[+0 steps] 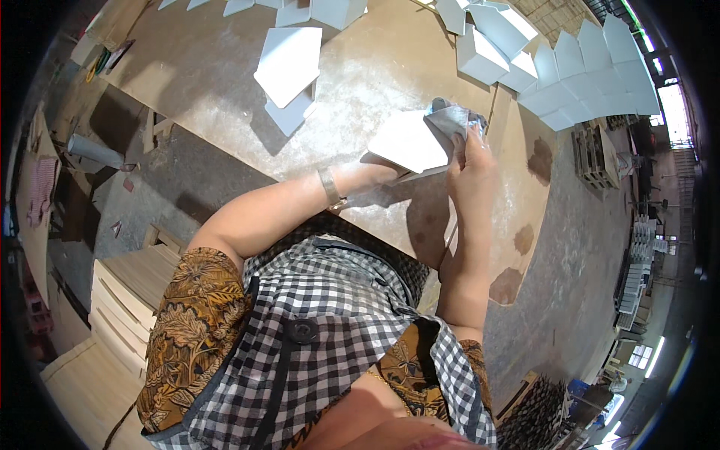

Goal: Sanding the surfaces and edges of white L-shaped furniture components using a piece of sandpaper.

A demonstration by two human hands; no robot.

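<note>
A white house-shaped wooden piece [409, 142] is held just over the brown worktable [360, 67], its bright flat face up. My left hand [375, 175] grips it from the near left edge, the fingers mostly hidden beneath it. At its far right corner, my right hand [472, 154] pinches a folded grey-blue sheet that looks like sandpaper [452, 118], which touches or nearly touches the piece. Farther left on the table lies another white pointed piece [289, 67], with its greyish lower part [291, 114] jutting out toward me.
Several white pointed pieces [592, 71] stand in a row at the far right, beside white box-like pieces [480, 56]. More white pieces [322, 11] line the far edge. A pale wooden drawer unit [124, 307] stands at lower left. Wooden pallets [596, 157] are on the floor at right.
</note>
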